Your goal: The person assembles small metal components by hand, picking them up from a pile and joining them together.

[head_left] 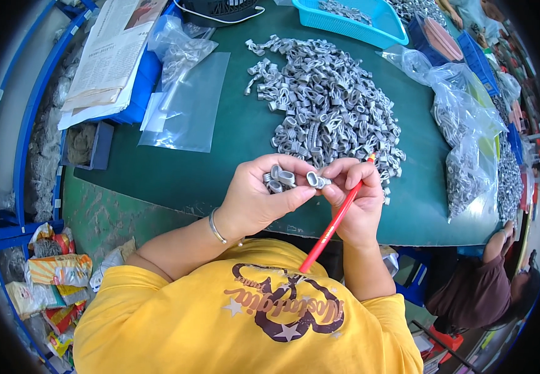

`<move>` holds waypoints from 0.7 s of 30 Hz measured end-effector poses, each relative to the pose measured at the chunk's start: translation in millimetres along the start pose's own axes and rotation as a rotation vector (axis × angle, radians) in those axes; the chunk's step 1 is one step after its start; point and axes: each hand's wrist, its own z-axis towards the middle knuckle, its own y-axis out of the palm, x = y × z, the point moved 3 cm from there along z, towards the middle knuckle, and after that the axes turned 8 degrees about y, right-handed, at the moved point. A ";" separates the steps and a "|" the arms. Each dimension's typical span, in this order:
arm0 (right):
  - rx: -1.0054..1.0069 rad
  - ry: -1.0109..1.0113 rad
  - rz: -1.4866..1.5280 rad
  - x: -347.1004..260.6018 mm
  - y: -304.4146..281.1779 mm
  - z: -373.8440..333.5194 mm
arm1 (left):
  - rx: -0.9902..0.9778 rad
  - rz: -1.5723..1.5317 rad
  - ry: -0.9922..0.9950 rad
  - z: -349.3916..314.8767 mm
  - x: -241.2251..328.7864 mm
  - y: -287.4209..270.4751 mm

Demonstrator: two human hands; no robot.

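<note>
Pinching one grey ring, the right hand carries one red pencil; beside it, the left hand clasps several rings, count unclear; beyond lies one heap.

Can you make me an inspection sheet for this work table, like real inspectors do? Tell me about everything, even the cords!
Surface: dark green tabletop, partly covered.
Things being handled: a big loose heap of small gray pieces; a red pencil-shaped tool.
Clutter: newspaper at upper left, a flat clear bag, a turquoise basket behind the heap, filled plastic bags at right.
Hands: left hand cradles several gray pieces; right hand holds the red tool; fingertips of both meet at one ring-shaped piece.
Cables: white cord by a black appliance, top edge.
Surroundings: blue rack at left; another person at right.
</note>
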 end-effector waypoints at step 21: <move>0.107 0.193 0.477 -6.6 63.0 11.7 | 0.023 0.726 1.099 -2.0 57.2 24.8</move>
